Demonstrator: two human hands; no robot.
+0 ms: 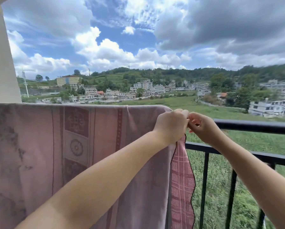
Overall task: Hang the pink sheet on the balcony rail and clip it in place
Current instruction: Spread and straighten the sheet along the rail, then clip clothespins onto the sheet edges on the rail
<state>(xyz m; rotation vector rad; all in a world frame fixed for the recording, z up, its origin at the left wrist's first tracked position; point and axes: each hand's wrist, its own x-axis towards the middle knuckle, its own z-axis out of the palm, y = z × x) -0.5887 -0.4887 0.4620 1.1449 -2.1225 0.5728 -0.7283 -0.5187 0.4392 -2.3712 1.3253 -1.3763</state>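
The pink patterned sheet point(75, 146) is draped over the black balcony rail point(254, 125) and covers its left part, hanging down on my side. A darker pink checked edge with a black hem point(181, 187) hangs at the sheet's right end. My left hand point(171, 125) is closed on the sheet's top right corner at the rail. My right hand point(203, 127) meets it there, fingertips pinched together against the left hand's fingers. Whether a clip sits between the fingers is hidden.
A white pillar point(1, 63) stands at the far left against the rail. Black vertical bars point(204, 187) and a lower crossbar point(237, 154) run below the bare right part of the rail. Beyond lie a grassy field, houses and hills.
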